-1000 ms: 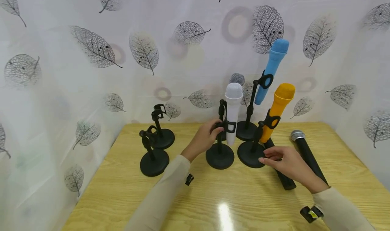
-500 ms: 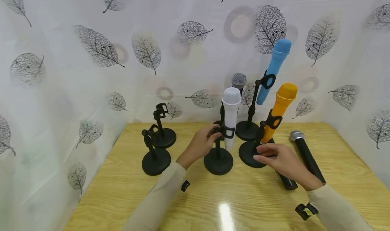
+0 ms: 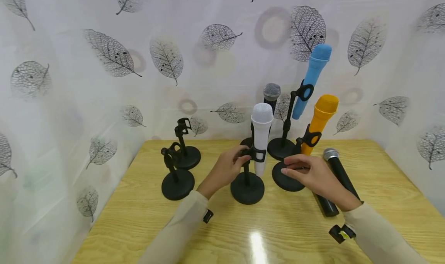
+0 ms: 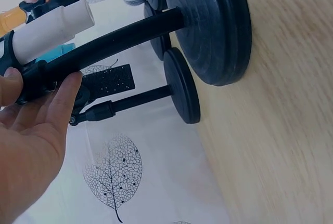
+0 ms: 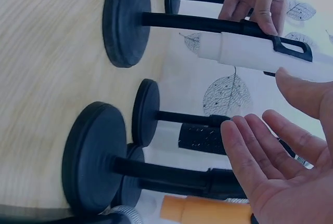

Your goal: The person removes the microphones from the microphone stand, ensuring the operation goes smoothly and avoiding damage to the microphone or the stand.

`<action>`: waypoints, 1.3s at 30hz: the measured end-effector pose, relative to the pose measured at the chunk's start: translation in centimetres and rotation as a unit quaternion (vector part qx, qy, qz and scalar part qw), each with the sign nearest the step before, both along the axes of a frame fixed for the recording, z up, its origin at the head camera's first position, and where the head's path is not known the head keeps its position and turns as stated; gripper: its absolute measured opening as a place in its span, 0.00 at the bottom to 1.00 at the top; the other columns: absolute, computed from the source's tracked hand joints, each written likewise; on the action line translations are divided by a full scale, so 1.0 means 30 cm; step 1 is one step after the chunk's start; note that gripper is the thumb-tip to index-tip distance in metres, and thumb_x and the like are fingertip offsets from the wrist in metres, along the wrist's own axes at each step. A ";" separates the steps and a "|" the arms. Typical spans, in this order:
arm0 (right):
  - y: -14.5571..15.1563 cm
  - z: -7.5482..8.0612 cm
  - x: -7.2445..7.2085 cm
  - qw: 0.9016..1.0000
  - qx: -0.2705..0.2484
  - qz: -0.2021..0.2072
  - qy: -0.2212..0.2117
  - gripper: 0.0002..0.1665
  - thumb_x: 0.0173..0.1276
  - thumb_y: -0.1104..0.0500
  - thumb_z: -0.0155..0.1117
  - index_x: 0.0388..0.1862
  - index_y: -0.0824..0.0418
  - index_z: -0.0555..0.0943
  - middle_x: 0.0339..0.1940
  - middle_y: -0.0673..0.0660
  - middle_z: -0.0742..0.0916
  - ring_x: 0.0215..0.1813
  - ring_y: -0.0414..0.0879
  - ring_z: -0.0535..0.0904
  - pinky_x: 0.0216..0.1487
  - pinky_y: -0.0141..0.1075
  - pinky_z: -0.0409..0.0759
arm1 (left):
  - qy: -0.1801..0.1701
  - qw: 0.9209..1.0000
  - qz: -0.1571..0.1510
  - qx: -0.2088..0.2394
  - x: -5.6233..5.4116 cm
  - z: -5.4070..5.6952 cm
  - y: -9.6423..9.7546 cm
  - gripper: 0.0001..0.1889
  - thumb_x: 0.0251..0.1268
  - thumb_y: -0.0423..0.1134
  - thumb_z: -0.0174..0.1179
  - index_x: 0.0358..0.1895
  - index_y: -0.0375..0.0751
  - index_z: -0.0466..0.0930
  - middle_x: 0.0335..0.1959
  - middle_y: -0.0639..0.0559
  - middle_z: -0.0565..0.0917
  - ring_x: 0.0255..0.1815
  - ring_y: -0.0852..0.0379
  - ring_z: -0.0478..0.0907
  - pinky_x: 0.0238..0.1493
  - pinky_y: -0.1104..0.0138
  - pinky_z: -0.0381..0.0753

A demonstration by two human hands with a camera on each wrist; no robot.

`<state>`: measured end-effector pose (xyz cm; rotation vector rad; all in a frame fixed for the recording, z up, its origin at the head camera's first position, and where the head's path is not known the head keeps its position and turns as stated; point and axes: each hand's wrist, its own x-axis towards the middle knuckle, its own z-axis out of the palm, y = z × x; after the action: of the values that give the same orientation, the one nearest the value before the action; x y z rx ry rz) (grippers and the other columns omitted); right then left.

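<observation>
Backdrop: pale cloth (image 3: 236, 9) printed with dark, lacy leaves, behind a light wood-grain table (image 3: 139, 225).
White microphone: we see the white handheld microphone with a mesh head (image 3: 262, 130) nearly upright in the clip of a black round-based stand (image 3: 247, 190); it stands between our hands, just beside the left fingertips and apart from the right hand.
Left hand: our left hand (image 3: 224, 170) pinches the top of that stand by the clip, thumb and fingers closed round it.
Right hand: our right hand (image 3: 314, 175) is partly open, thumb apart from softly bent fingers, with nothing in its grasp; it overlaps another black stand (image 3: 286, 181) in our sight, and we cannot tell whether they touch.
Orange microphone: a bright orange handheld microphone (image 3: 323, 111) leans in that second stand, behind our right hand.
Back row: a sky-blue microphone (image 3: 314, 68) tilts in a taller black stand (image 3: 279, 149); a black microphone with a grey mesh head (image 3: 271, 92) shows behind the white one.
Loose pair: two black cylindrical microphones (image 3: 340, 171) lie near our right forearm.
Far left: two black clip-topped stands (image 3: 178, 186), well apart from the rest.
</observation>
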<state>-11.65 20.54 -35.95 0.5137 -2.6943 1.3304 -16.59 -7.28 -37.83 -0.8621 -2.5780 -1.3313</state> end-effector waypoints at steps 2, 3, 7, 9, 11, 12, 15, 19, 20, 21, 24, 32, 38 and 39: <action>-0.012 0.013 -0.001 1.000 -0.001 0.001 0.007 0.21 0.68 0.54 0.73 0.54 0.67 0.84 0.49 0.61 0.88 0.47 0.49 0.87 0.45 0.29 0.85 | -0.006 1.000 0.000 0.000 0.010 0.001 -0.005 0.15 0.79 0.41 0.56 0.62 0.40 0.78 0.48 0.49 0.87 0.45 0.59 0.85 0.46 0.66 0.84; -0.018 0.020 -0.002 1.000 -0.002 0.001 0.010 0.21 0.68 0.54 0.73 0.54 0.66 0.84 0.49 0.60 0.88 0.46 0.49 0.87 0.45 0.30 0.85 | -0.007 1.000 0.001 -0.002 0.015 0.002 -0.007 0.15 0.78 0.41 0.56 0.62 0.41 0.78 0.48 0.49 0.87 0.45 0.59 0.85 0.46 0.66 0.84; -0.046 0.041 -0.006 1.000 -0.012 0.008 0.016 0.21 0.69 0.54 0.73 0.54 0.65 0.84 0.49 0.59 0.88 0.47 0.48 0.87 0.47 0.30 0.84 | -0.012 1.000 0.002 -0.007 0.035 0.004 -0.014 0.15 0.78 0.40 0.56 0.61 0.41 0.78 0.47 0.50 0.87 0.44 0.59 0.85 0.45 0.67 0.84; -0.063 0.052 -0.007 1.000 -0.018 0.012 0.019 0.20 0.69 0.54 0.72 0.54 0.64 0.85 0.49 0.58 0.89 0.47 0.47 0.87 0.47 0.29 0.84 | -0.017 1.000 0.002 -0.009 0.045 0.003 -0.016 0.15 0.78 0.40 0.56 0.61 0.41 0.77 0.48 0.50 0.87 0.45 0.59 0.85 0.45 0.67 0.84; -0.079 0.063 -0.008 0.999 -0.026 0.017 0.021 0.20 0.69 0.54 0.72 0.54 0.64 0.84 0.48 0.58 0.89 0.47 0.46 0.87 0.47 0.28 0.84 | -0.024 1.000 0.001 -0.010 0.056 0.004 -0.017 0.15 0.79 0.40 0.56 0.62 0.41 0.77 0.49 0.49 0.87 0.46 0.58 0.85 0.46 0.67 0.84; -0.087 0.069 -0.009 0.999 -0.030 0.020 0.021 0.21 0.69 0.54 0.72 0.55 0.64 0.84 0.49 0.58 0.89 0.47 0.46 0.87 0.47 0.28 0.83 | -0.027 1.000 0.001 -0.011 0.060 0.003 -0.018 0.15 0.79 0.40 0.55 0.62 0.41 0.77 0.50 0.49 0.87 0.47 0.58 0.86 0.46 0.67 0.84; -0.108 0.087 -0.013 0.998 -0.039 0.030 0.027 0.22 0.69 0.54 0.72 0.56 0.65 0.84 0.50 0.60 0.89 0.48 0.47 0.87 0.47 0.28 0.84 | -0.031 0.999 -0.004 -0.002 0.070 0.006 -0.019 0.16 0.79 0.40 0.56 0.63 0.40 0.76 0.52 0.47 0.86 0.50 0.56 0.86 0.47 0.68 0.84; -0.132 0.103 -0.021 0.998 -0.043 0.039 0.034 0.22 0.69 0.54 0.72 0.58 0.65 0.83 0.52 0.59 0.88 0.50 0.49 0.87 0.49 0.32 0.84 | -0.028 0.999 -0.017 0.017 0.078 0.013 -0.020 0.16 0.79 0.38 0.56 0.63 0.39 0.75 0.55 0.45 0.84 0.55 0.54 0.84 0.51 0.68 0.84; -0.138 0.107 -0.022 0.998 -0.042 0.039 0.038 0.22 0.69 0.54 0.72 0.58 0.64 0.83 0.52 0.58 0.88 0.50 0.49 0.87 0.49 0.33 0.85 | -0.026 0.999 -0.019 0.020 0.079 0.015 -0.020 0.16 0.79 0.38 0.55 0.64 0.39 0.75 0.56 0.45 0.84 0.56 0.53 0.83 0.51 0.68 0.83; -0.144 0.111 -0.022 0.997 -0.043 0.040 0.040 0.23 0.69 0.53 0.72 0.58 0.64 0.83 0.52 0.58 0.88 0.51 0.49 0.86 0.50 0.34 0.85 | -0.024 0.999 -0.021 0.023 0.081 0.017 -0.020 0.16 0.79 0.37 0.55 0.64 0.39 0.75 0.56 0.45 0.84 0.57 0.53 0.83 0.52 0.68 0.83; -0.161 0.121 -0.025 0.997 -0.048 0.040 0.045 0.23 0.68 0.54 0.73 0.58 0.63 0.83 0.52 0.57 0.88 0.52 0.49 0.86 0.51 0.37 0.85 | -0.016 0.999 -0.025 0.029 0.081 0.021 -0.017 0.16 0.79 0.37 0.55 0.63 0.38 0.76 0.55 0.46 0.84 0.56 0.55 0.83 0.54 0.68 0.82; -0.202 0.132 -0.041 0.995 -0.063 0.041 0.061 0.22 0.68 0.57 0.73 0.58 0.66 0.83 0.49 0.60 0.89 0.51 0.53 0.86 0.51 0.44 0.86 | -0.011 0.999 -0.005 0.048 0.087 0.032 -0.008 0.14 0.79 0.38 0.56 0.60 0.38 0.80 0.52 0.47 0.86 0.53 0.56 0.84 0.52 0.66 0.84; -0.220 0.129 -0.046 0.994 -0.057 0.039 0.090 0.19 0.66 0.58 0.75 0.54 0.64 0.85 0.43 0.58 0.90 0.46 0.51 0.87 0.47 0.45 0.87 | 0.017 0.999 0.003 0.033 0.092 0.027 -0.015 0.13 0.76 0.38 0.58 0.58 0.38 0.82 0.48 0.48 0.87 0.47 0.59 0.85 0.48 0.69 0.84; -0.223 0.128 -0.045 0.993 -0.056 0.038 0.096 0.19 0.66 0.58 0.75 0.53 0.65 0.85 0.42 0.57 0.90 0.45 0.50 0.87 0.47 0.45 0.87 | 0.022 0.999 0.002 0.031 0.093 0.025 -0.017 0.13 0.76 0.38 0.59 0.57 0.38 0.82 0.47 0.48 0.88 0.46 0.59 0.86 0.46 0.69 0.84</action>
<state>-13.00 13.85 -32.11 0.6999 -2.4539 1.3648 -13.79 -7.78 -37.07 -0.8642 -2.4904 -1.3671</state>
